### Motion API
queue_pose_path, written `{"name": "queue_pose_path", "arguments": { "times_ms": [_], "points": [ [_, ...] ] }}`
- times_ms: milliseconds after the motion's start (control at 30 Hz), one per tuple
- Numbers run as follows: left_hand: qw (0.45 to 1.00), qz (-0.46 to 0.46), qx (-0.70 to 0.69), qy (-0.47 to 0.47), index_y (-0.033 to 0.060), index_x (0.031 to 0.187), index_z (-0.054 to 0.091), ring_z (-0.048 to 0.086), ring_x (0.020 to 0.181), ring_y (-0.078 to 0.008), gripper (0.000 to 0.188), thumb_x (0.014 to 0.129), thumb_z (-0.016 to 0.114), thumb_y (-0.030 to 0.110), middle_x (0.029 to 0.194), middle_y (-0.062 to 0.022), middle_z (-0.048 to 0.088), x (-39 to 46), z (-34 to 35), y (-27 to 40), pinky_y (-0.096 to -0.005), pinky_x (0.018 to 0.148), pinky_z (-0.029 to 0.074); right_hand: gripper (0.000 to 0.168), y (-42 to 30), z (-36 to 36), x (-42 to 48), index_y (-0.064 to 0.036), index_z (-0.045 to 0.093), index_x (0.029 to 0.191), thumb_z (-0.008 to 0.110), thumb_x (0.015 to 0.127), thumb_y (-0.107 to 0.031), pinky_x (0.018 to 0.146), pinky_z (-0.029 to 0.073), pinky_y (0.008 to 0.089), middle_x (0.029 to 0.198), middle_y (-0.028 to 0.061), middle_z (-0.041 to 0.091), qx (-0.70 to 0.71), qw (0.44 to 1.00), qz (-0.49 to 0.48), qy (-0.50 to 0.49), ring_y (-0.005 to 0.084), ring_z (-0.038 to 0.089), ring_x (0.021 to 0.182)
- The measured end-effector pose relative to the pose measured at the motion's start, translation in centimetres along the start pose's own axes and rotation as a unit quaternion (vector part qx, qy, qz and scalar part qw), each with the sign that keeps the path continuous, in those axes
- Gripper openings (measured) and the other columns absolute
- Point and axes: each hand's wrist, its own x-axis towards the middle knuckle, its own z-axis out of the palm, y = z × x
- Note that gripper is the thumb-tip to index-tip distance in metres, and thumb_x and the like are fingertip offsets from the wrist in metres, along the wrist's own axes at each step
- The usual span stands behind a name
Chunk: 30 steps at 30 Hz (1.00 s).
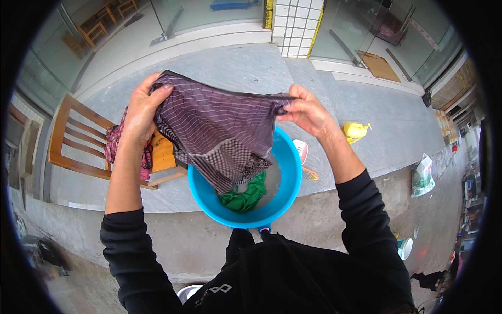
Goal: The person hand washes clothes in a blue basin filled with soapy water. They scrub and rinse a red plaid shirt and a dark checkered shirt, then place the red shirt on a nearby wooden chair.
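Stretched between my two hands is a dark purple striped cloth (219,114) with a checked lower part and a dark band along its top edge. My left hand (147,104) grips its left corner, thumb over the fabric. The right corner is pinched in the fingers of my right hand (308,110). Below hangs a bright blue plastic basin (288,184), partly hidden by the cloth, whose lower end dips within the rim. Greyish, sudsy water (272,192) and a green cloth (245,198) lie in the basin.
A wooden chair (62,133) at left bears red patterned cloth (113,143). Right of the basin are a pink-and-white object (301,151), a scrubbing brush (310,174) and a yellow jug (355,131). A plastic bag (422,176) lies farther right. Glass doors flank a tiled pillar (296,29).
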Motion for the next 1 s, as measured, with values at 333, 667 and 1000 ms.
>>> {"name": "queue_pose_path", "arguments": {
  "times_ms": [333, 667, 1000],
  "points": [
    [0.994, 0.052, 0.05, -0.081, 0.0006, 0.132, 0.047, 0.062, 0.103, -0.0192, 0.044, 0.091, 0.055, 0.018, 0.116, -0.0131, 0.062, 1.0, 1.8, 2.5, -0.0321, 0.091, 0.051, 0.024, -9.4, 7.9, 5.6, -0.008, 0.046, 0.093, 0.046, 0.072, 0.003, 0.088, 0.048, 0.0421, 0.102, 0.0102, 0.051, -0.083, 0.972, -0.166, -0.144, 0.0227, 0.053, 0.096],
    [0.949, -0.026, 0.29, -0.121, 0.0002, 0.124, 0.055, 0.06, 0.099, -0.0186, 0.042, 0.09, 0.055, 0.026, 0.108, -0.0101, 0.064, 3.3, 5.9, 1.9, -0.0306, 0.089, 0.046, 0.012, -5.8, 11.7, 10.8, -0.001, 0.06, 0.095, 0.06, 0.084, -0.006, 0.067, 0.052, 0.0295, 0.08, 0.0037, 0.061, -0.204, 0.939, -0.194, 0.196, 0.0134, 0.06, 0.071],
    [0.981, -0.056, -0.18, 0.051, 0.0013, 0.106, 0.06, 0.067, 0.085, -0.0189, 0.019, 0.093, 0.056, 0.015, 0.099, -0.0093, 0.068, 2.2, 10.8, 2.9, -0.0329, 0.077, 0.055, 0.04, 20.2, 5.4, -1.4, 0.001, 0.055, 0.118, 0.069, 0.082, -0.011, 0.085, 0.048, 0.0338, 0.1, 0.0149, 0.063, -0.493, 0.82, -0.147, 0.25, 0.0243, 0.061, 0.097]
  ]
}}
